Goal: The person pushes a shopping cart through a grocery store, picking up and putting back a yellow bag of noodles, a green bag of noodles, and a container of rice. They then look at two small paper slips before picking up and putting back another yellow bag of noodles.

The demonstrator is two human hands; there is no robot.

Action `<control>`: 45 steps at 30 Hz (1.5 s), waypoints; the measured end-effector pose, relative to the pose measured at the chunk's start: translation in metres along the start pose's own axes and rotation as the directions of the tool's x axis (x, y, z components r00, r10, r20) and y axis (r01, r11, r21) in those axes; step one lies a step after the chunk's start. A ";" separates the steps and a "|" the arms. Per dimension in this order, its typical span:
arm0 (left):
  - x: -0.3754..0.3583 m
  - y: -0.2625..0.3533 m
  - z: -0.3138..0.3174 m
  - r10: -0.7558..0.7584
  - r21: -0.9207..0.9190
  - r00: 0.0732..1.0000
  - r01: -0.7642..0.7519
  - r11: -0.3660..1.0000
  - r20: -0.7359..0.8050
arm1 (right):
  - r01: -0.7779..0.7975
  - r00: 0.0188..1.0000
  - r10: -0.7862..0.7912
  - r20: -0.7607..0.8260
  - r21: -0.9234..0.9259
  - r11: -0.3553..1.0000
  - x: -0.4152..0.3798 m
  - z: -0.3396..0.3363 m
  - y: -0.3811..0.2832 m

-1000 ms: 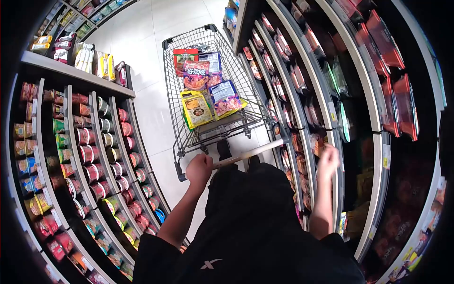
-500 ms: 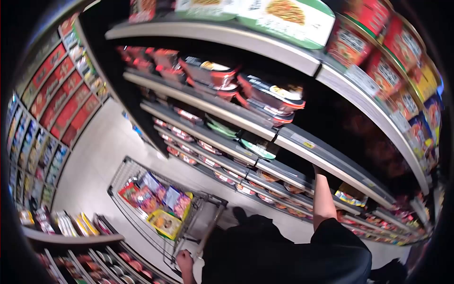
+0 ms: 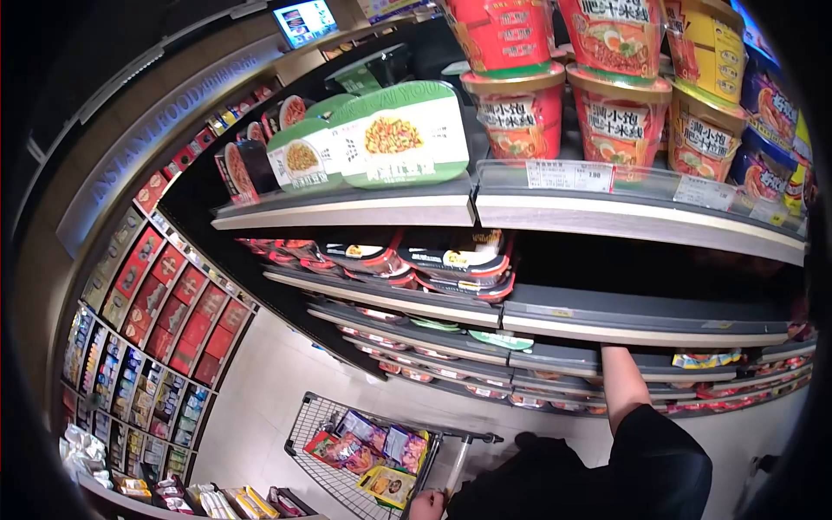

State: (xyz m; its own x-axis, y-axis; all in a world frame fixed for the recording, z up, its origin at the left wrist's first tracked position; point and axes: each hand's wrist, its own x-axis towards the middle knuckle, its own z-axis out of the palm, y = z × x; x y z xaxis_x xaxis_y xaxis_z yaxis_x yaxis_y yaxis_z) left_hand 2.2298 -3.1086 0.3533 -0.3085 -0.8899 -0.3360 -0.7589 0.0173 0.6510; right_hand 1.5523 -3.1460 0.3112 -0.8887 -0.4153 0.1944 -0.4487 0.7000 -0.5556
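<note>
Reaching beneath a shelf lip (image 3: 659, 331) at right; shopping cart (image 3: 299, 422) stood near left.
Left hand (image 3: 426, 505) lay curled at the cart handle (image 3: 460, 464), presumably for steadying; grip unclear. Right hand was hidden beneath the shelf lip; could not tell whether it held anything.

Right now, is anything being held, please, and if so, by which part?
The left hand seems to grip the cart handle by its near end; the right hand, hidden by a shelf, cannot be judged.
</note>
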 end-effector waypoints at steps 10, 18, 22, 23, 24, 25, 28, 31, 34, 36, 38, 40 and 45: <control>0.021 0.013 0.008 0.146 -0.051 0.985 -0.151 0.987 -0.092 | -0.040 0.999 0.039 0.013 0.043 0.998 0.001 0.011 0.004; 0.024 0.067 0.000 0.082 -0.155 0.996 -0.086 0.984 -0.032 | -0.091 0.996 0.090 0.013 0.093 0.991 0.004 0.018 0.018; 0.040 0.075 0.002 0.123 -0.296 0.986 -0.151 0.943 -0.111 | -0.175 0.981 0.193 -0.022 0.330 0.928 -0.014 0.016 0.049; 0.046 0.081 0.002 0.158 -0.326 0.979 -0.193 0.925 -0.129 | -0.222 0.968 0.251 -0.007 0.448 0.866 -0.023 0.010 0.056; 0.049 0.089 0.003 0.189 -0.358 0.973 -0.225 0.906 -0.133 | -0.275 0.950 0.312 0.030 0.558 0.783 -0.041 0.000 0.064; 0.054 0.099 0.003 0.189 -0.378 0.974 -0.222 0.899 -0.123 | -0.339 0.924 0.371 0.095 0.653 0.677 -0.059 -0.013 0.067; 0.070 0.136 0.002 0.177 -0.456 0.983 -0.133 0.880 0.054 | -0.619 0.777 0.252 0.577 0.630 0.468 -0.111 -0.067 0.064; 0.086 0.158 0.015 0.263 -0.560 0.928 -0.074 0.825 0.265 | -0.482 0.872 0.218 0.438 0.845 0.230 -0.180 -0.103 -0.005; 0.092 0.191 0.029 0.349 -0.569 0.861 -0.087 0.818 0.369 | -0.536 0.840 0.219 0.496 0.820 0.200 -0.227 -0.117 -0.026; 0.093 0.199 0.046 0.380 -0.549 0.833 -0.113 0.828 0.402 | -0.545 0.839 0.157 0.522 0.812 0.210 -0.257 -0.115 -0.032; 0.103 0.193 0.065 0.387 -0.643 0.734 0.088 0.761 0.558 | -0.554 0.832 0.143 0.536 0.813 0.178 -0.279 -0.126 -0.063; 0.104 0.194 0.067 0.470 -0.612 0.710 -0.069 0.788 0.525 | -0.577 0.814 0.163 0.557 0.806 0.131 -0.295 -0.130 -0.078; 0.097 0.213 0.042 0.337 -0.534 0.724 0.052 0.844 0.602 | -0.637 0.763 0.041 0.645 0.740 0.214 -0.313 -0.148 -0.078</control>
State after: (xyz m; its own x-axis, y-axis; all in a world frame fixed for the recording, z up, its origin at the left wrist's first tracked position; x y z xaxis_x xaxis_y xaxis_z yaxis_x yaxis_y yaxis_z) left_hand 2.0139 -3.1724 0.4307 -0.8245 -0.3634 -0.4338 -0.3500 -0.2750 0.8955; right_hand 1.8515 -2.9845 0.4127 -0.6356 -0.6627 -0.3960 0.5404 -0.0157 -0.8412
